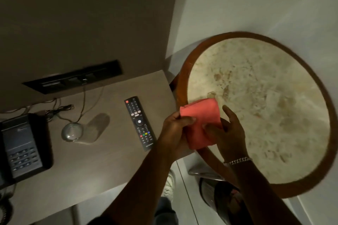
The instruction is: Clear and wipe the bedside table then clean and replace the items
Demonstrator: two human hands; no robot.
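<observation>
A folded pink cloth (201, 115) is held between both hands above the gap between two tables. My left hand (175, 129) pinches its left edge. My right hand (228, 131), with a chain bracelet on the wrist, grips its lower right side, forefinger raised. Left of the hands lies a black remote control (140, 123) on the grey bedside table (113, 160). Further left on that table sit an upturned clear glass (72, 131) and a black desk phone (23, 146).
A round table with a marble top and brown wooden rim (182, 78) stands to the right. A black socket panel (76, 76) is set in the wall behind the bedside table, with thin cables trailing down. A dark bin (219, 195) and my shoe (169, 182) are on the floor.
</observation>
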